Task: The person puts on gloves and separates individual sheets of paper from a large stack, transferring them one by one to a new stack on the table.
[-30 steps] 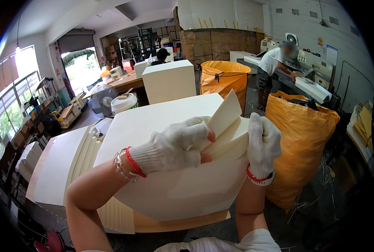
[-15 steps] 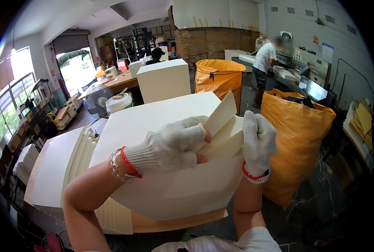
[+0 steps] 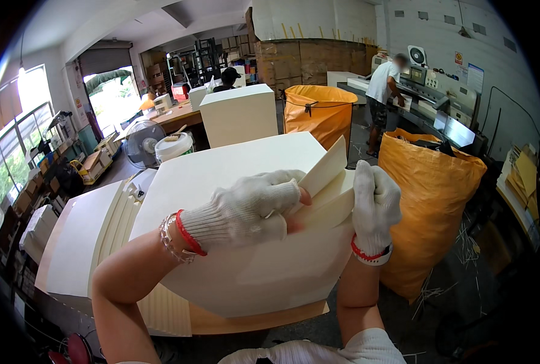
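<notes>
A tall stack of cream-white paper sheets (image 3: 239, 151) stands in front of me. I wear white knitted gloves with red cuffs and bare fingertips. My right hand (image 3: 376, 203) is closed round the stack's right corner, where the sheets bend up. From the left, my left hand (image 3: 243, 203) reaches across the stack, fingers curled at the lifted sheets. Its forefinger lies against a raised paper flap (image 3: 326, 167); the lower fingertip is blurred by motion. Between the hands, bent sheets (image 3: 330, 203) fan apart. The palm side of my left hand is hidden.
More paper in stepped layers (image 3: 82, 236) lies left on a wooden board (image 3: 252, 321). Beyond are another paper stack (image 3: 239, 115), a white bucket (image 3: 174, 147) and a fan (image 3: 142, 145). Orange sacks (image 3: 428, 206) stand right. A person (image 3: 380, 85) works at a machine; another sits farther back.
The lower fingertip of my left hand has moved slightly along the sheet edges, and the raised flap leans farther right. My right hand keeps its hold. The person at the machine has shifted their arms.
</notes>
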Demonstrator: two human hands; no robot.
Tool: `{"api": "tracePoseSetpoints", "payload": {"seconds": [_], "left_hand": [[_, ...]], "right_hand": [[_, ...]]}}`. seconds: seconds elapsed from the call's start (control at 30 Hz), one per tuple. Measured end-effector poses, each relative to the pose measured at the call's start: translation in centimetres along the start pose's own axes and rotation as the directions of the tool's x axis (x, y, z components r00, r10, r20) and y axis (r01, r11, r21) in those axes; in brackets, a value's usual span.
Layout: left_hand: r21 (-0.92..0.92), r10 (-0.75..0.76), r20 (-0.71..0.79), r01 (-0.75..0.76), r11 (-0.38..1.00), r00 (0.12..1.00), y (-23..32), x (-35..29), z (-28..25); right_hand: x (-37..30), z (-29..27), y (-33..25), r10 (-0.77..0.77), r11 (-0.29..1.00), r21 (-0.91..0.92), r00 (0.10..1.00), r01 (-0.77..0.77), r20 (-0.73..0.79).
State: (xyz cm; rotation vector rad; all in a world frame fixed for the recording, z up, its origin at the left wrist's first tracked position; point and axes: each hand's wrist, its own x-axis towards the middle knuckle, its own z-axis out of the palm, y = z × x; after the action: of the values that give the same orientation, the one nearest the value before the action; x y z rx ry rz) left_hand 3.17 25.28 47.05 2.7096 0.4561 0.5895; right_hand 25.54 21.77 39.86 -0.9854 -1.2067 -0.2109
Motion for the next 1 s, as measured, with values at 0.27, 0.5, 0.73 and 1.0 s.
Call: {"api": "tracePoseSetpoints", "payload": {"seconds": [0.27, 0.5, 0.73, 1.0], "left_hand": [[0.030, -0.007, -0.103, 0.010, 1.000, 0.995, -0.1, -0.1, 0.7], [0.037, -0.022, 0.021, 0.022, 0.999, 1.000, 0.4, 0.3, 0.1], [0.010, -0.008, -0.085, 0.009, 1.000, 0.996, 0.2, -0.1, 0.5], [0.019, 0.028, -0.022, -0.028, 0.999, 0.999, 0.2, 0.3, 0.3]], "right_hand": [[-0.3, -0.1, -0.1, -0.034, 0.998, -0.062, 0.999, 0.033, -0.016], [-0.2, 0.0, -0.4, 0.050, 0.998, 0.029, 0.998, -0.050, -0.029], [-0.6, 0.0, -0.2, 0.038, 0.999, 0.036, 0.998, -0.037, -0.044], [-0.3, -0.2, -0.2, 0.083, 0.995, 0.062, 0.997, -0.084, 0.004]]}}
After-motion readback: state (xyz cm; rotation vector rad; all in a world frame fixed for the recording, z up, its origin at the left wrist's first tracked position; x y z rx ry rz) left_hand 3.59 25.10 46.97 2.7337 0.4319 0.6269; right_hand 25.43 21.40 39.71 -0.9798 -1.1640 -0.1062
